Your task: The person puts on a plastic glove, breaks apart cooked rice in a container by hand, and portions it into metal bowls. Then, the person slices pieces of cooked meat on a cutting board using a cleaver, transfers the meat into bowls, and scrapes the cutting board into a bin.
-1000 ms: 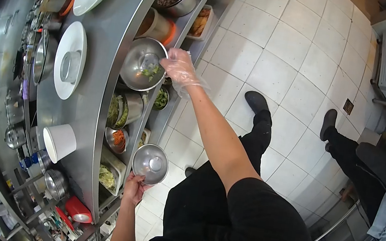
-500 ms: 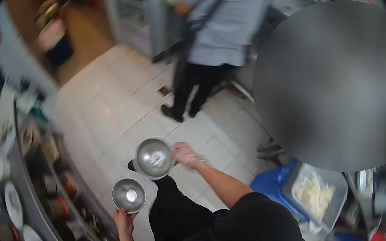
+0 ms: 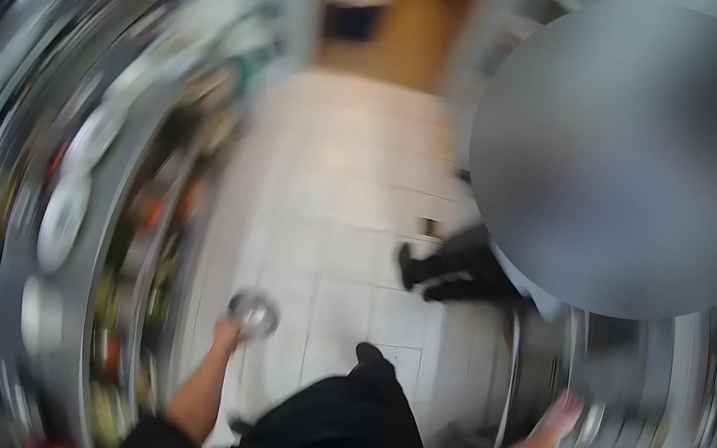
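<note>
A small round metal bowl (image 3: 254, 313) is in my left hand (image 3: 228, 333), gripped by its near edge over the tiled floor. Far to the right, my right hand (image 3: 567, 413) is stretched out beside a metal counter (image 3: 625, 366). Motion smears its fingers, so whether they hold anything is unclear. Just right of that hand is a shiny blurred object (image 3: 591, 424) that I cannot make out.
White plates (image 3: 64, 222) and a white cup (image 3: 42, 314) stand on the left metal counter (image 3: 109, 187), with food containers on shelves beside it. Another person's dark legs (image 3: 464, 263) are ahead to the right. A large grey blurred disc covers the upper right.
The view has swung round and is heavily blurred. My right hand has moved far to the right, away from my left hand. The larger bowl it held can no longer be made out.
</note>
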